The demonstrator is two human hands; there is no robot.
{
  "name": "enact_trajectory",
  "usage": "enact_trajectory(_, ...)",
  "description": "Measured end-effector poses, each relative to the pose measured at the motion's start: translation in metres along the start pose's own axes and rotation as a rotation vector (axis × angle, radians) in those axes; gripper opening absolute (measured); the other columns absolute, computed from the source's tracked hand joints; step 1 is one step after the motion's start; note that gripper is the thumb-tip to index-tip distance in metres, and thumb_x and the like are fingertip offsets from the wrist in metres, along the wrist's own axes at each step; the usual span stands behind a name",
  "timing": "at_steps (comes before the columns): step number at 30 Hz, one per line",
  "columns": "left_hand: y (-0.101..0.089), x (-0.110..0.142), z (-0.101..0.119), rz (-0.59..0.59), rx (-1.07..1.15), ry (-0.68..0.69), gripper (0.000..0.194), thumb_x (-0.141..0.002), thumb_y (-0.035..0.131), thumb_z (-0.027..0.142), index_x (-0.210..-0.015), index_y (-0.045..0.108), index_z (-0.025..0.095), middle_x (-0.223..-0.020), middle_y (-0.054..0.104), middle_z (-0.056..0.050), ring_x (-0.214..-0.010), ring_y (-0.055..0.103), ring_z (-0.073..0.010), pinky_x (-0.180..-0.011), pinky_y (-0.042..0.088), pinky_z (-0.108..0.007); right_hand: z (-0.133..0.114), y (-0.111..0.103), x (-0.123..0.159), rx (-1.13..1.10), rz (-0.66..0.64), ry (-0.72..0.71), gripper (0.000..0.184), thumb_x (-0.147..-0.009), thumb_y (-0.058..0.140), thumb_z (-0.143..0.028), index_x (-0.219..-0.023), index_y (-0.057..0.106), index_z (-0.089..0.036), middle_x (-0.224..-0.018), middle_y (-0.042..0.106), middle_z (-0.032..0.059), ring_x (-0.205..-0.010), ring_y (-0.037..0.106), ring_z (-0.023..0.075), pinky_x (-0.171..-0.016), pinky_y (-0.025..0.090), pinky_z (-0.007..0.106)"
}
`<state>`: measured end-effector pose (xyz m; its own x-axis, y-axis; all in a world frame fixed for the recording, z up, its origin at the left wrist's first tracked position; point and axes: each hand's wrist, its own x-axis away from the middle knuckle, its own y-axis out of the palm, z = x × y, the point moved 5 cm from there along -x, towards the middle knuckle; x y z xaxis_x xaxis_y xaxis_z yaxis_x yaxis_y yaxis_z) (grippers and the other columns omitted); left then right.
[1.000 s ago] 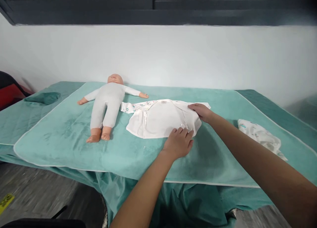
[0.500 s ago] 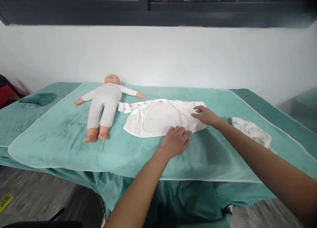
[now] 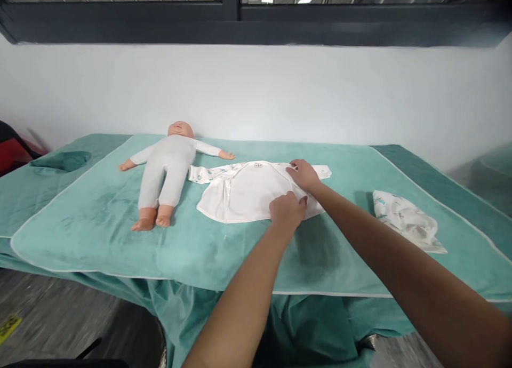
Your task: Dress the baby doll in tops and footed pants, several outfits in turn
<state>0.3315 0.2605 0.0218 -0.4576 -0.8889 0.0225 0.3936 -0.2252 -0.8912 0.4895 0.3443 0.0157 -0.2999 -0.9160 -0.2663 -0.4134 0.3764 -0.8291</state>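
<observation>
A white baby garment lies spread flat on the teal towel, its printed sleeve reaching toward the doll. My left hand rests on the garment's near right edge, fingers curled down onto the cloth. My right hand lies on the garment's upper right part, fingers bent and pinching the fabric. A baby doll in a pale grey suit lies on its back to the left of the garment, arms out.
A second crumpled printed white cloth lies on the towel at the right. The towel covers a teal-draped table against a white wall. A folded teal cloth sits at the far left. Dark floor lies below the near edge.
My right hand has moved left and up across the garment toward its neck. My left hand has slid up onto the garment's near right edge.
</observation>
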Motion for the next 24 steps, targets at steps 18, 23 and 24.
enact_trajectory(18, 0.012, 0.006, -0.003, 0.166, -0.035, 0.029, 0.026, -0.101, 0.035, 0.032, -0.103, 0.057, 0.018, -0.08, 0.073, -0.008, -0.077, 0.072, -0.0278, -0.064, 0.045, -0.035, 0.026, 0.014, -0.015, 0.138, 0.023, 0.192, 0.029, -0.096, 0.046, -0.047, -0.098, 0.062, -0.023, -0.098, 0.07, 0.0097, -0.084, 0.061, 0.025, -0.075, 0.044, 0.036)
enact_trajectory(23, 0.013, 0.007, -0.002, 0.145, -0.042, 0.049, 0.028, -0.1, 0.036, 0.032, -0.105, 0.059, 0.017, -0.082, 0.074, -0.009, -0.081, 0.072, -0.0276, -0.067, 0.045, -0.035, 0.022, 0.014, -0.013, 0.204, 0.036, 0.148, 0.027, -0.096, 0.045, -0.043, -0.102, 0.061, -0.022, -0.099, 0.069, 0.0102, -0.081, 0.059, 0.0245, -0.074, 0.044, 0.036)
enact_trajectory(24, 0.013, 0.007, -0.002, 0.141, -0.04, 0.053, 0.027, -0.1, 0.037, 0.031, -0.105, 0.059, 0.017, -0.083, 0.074, -0.009, -0.081, 0.072, -0.0273, -0.067, 0.045, -0.035, 0.02, 0.014, -0.011, 0.217, 0.052, 0.129, 0.027, -0.097, 0.042, -0.041, -0.105, 0.06, -0.022, -0.102, 0.068, 0.0107, -0.084, 0.059, 0.0251, -0.074, 0.044, 0.036)
